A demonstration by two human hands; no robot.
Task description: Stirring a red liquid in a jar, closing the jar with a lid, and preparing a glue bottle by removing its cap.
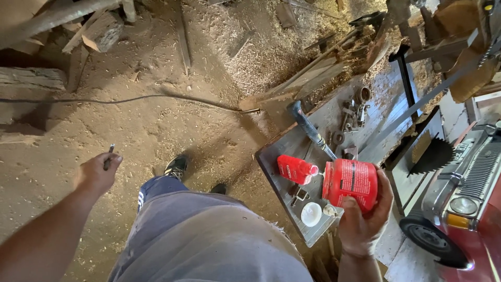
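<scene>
My right hand [365,219] grips a red round can [350,181] with a printed label, held just above the near end of a grey workbench [274,162]. A red squeeze bottle [295,169] lies on its side on the bench right next to the can, and a white cap [311,214] sits below it. My left hand [96,172] is stretched out over the sawdust floor, fingers closed on a thin dark stick-like tool [109,155]. A dark-handled hammer [309,128] lies farther up the bench.
Metal fittings and rings [354,112] lie on the bench's far part. A circular saw blade [430,155] and a red toy-like car [469,209] sit at the right. A black cable [130,99] crosses the sawdust floor. Wood offcuts [94,31] pile at top left.
</scene>
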